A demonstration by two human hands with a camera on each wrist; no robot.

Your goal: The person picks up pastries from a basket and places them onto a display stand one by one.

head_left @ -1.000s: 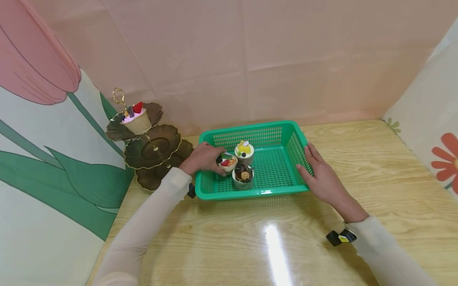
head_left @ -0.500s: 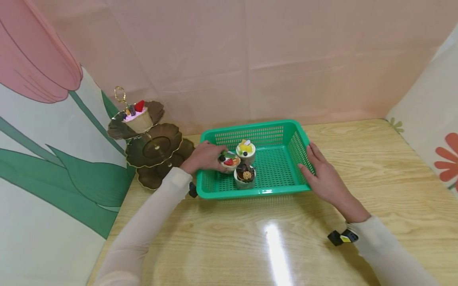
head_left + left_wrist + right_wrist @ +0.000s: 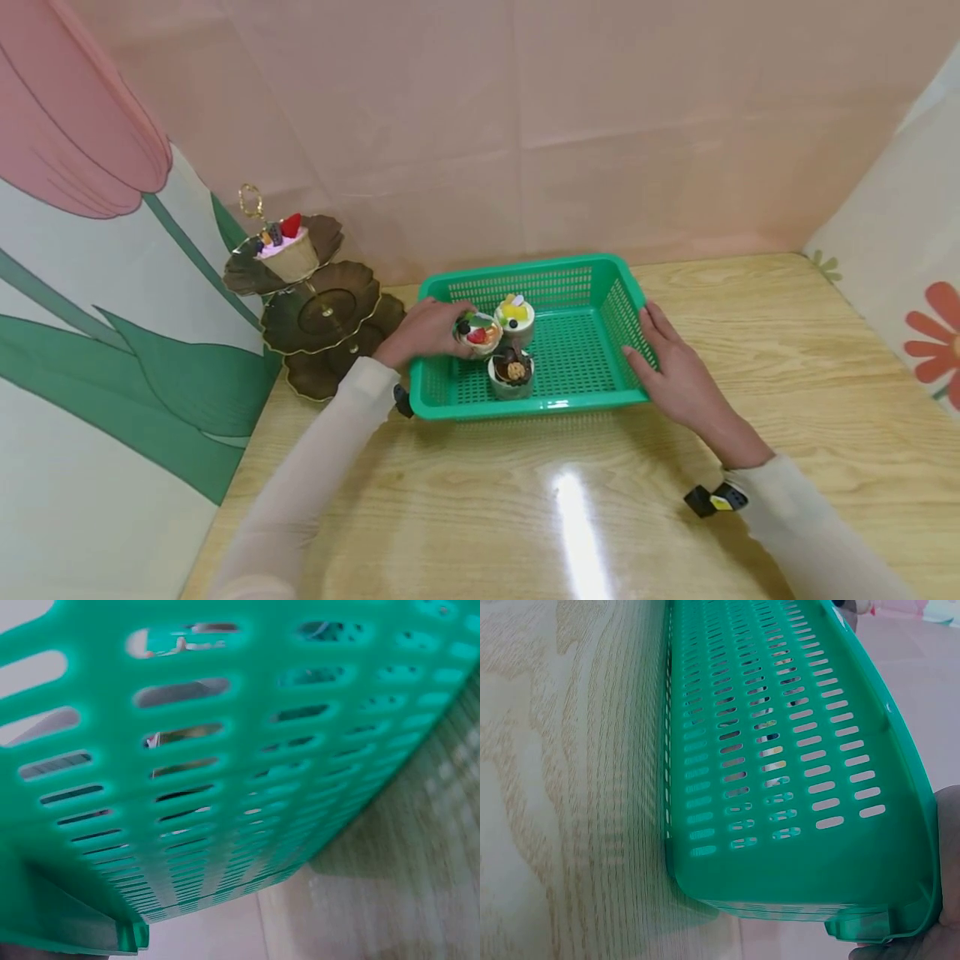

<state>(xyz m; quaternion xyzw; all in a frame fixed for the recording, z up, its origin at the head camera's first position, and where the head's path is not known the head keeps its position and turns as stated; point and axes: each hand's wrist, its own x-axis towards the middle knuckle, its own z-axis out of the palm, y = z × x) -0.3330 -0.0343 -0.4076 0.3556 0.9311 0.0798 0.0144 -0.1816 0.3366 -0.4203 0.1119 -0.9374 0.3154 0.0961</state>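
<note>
In the head view, a green plastic basket [image 3: 558, 406] stands on the table with three cupcakes in it. My left hand [image 3: 429, 330] reaches over its left rim and grips a cupcake with strawberry and berry topping [image 3: 480, 335]; the fingers' far side is partly hidden. Close beside that one sit a yellow-topped cupcake [image 3: 515, 321] and a chocolate cupcake with a nut [image 3: 512, 373]. My right hand [image 3: 684, 379] holds the basket's right rim, thumb inside and fingers along the outside. The left wrist view is filled by the basket's slotted wall [image 3: 247, 772].
At the left stands a dark tiered stand [image 3: 324, 310] with gold-edged, petal-shaped plates. A pink-creamed cupcake [image 3: 291, 257] leans on its top tier, near the ring handle. The wooden table [image 3: 465, 508] meets a pink backdrop [image 3: 570, 167] behind the basket.
The fruit-topped cupcake in my left hand has shifted slightly up and away from the chocolate one. My right hand and the basket stay in place.
</note>
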